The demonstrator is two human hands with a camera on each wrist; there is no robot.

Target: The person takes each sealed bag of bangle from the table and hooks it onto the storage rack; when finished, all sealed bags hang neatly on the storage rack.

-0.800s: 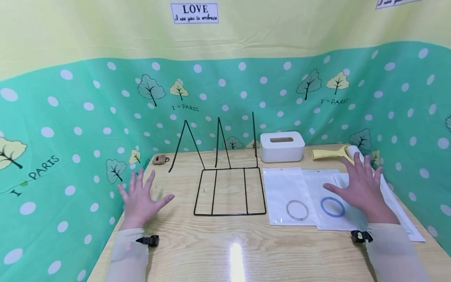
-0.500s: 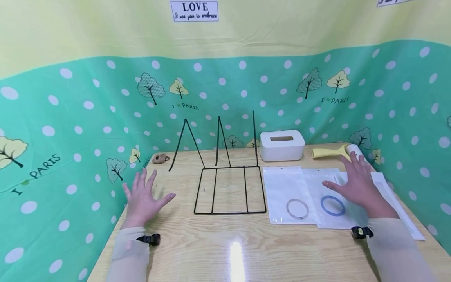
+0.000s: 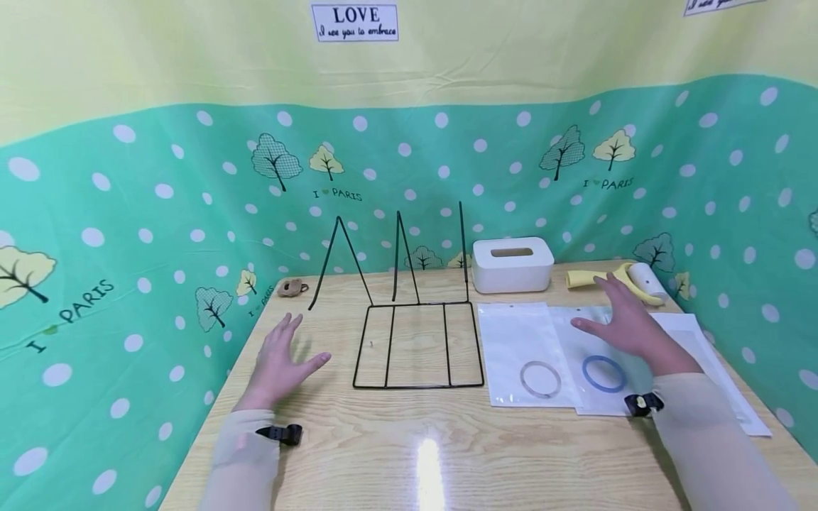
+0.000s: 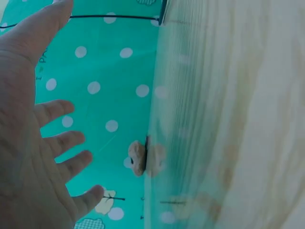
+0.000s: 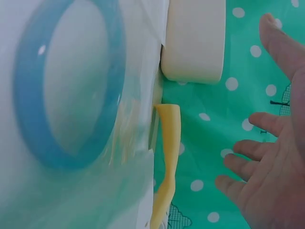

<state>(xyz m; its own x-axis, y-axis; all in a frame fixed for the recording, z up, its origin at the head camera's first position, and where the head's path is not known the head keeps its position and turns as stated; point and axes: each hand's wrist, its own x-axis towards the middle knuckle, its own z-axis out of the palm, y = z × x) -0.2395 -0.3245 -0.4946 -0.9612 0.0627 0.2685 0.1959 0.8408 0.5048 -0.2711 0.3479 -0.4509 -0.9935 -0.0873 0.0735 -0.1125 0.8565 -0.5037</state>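
My left hand (image 3: 279,369) hovers over the left side of the wooden table, fingers and thumb spread, holding nothing. Right of it stands a black wire rack (image 3: 418,387) with a flat base and several upright wires at the back. My right hand (image 3: 629,323), also spread and holding nothing, is above the white zip bags (image 3: 511,341) on the right. A blue ring (image 3: 607,389) shows on or in one bag, and a pale grey ring (image 3: 542,396) on or in another; I cannot tell which. In the right wrist view the blue ring (image 5: 29,95) appears close up.
A white tissue box (image 3: 511,275) stands behind the bags. To its right lies a yellow-handled lint roller (image 3: 583,279) with a white roll. A small brown object (image 3: 291,287) sits at the back left. Patterned green cloth (image 3: 409,170) surrounds the table's back and sides.
Both hands have moved slightly inward, the left to the right and the right to the left. More of the lint roller now shows. The objects on the table have stayed put.
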